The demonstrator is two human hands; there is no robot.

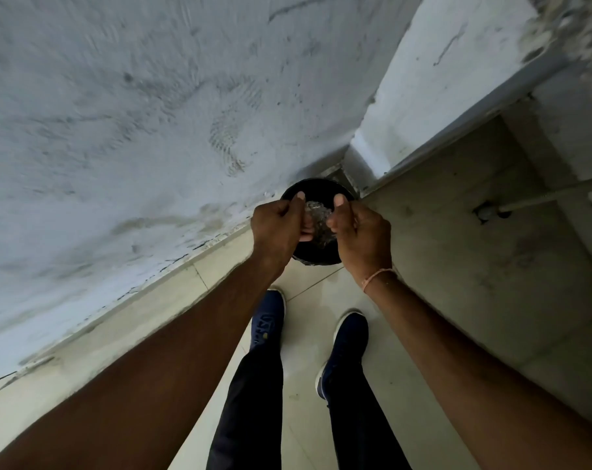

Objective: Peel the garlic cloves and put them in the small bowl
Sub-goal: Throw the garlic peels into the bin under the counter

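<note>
One black bowl (pixel 316 198) held over floor (pixel 321 283) corner by wall (pixel 118 96); both hands' fingers, left hand (pixel 281 228) and right hand (pixel 362 232), curled round rim; two shoes (pixel 267 320) below.

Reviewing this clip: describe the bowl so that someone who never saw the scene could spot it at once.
Find the corner where the grey wall meets the tiled floor, above the two blue shoes. There the left hand and right hand grip a small round bowl by its sides. It is the only black thing up there, with pale flaky scraps inside.
</note>
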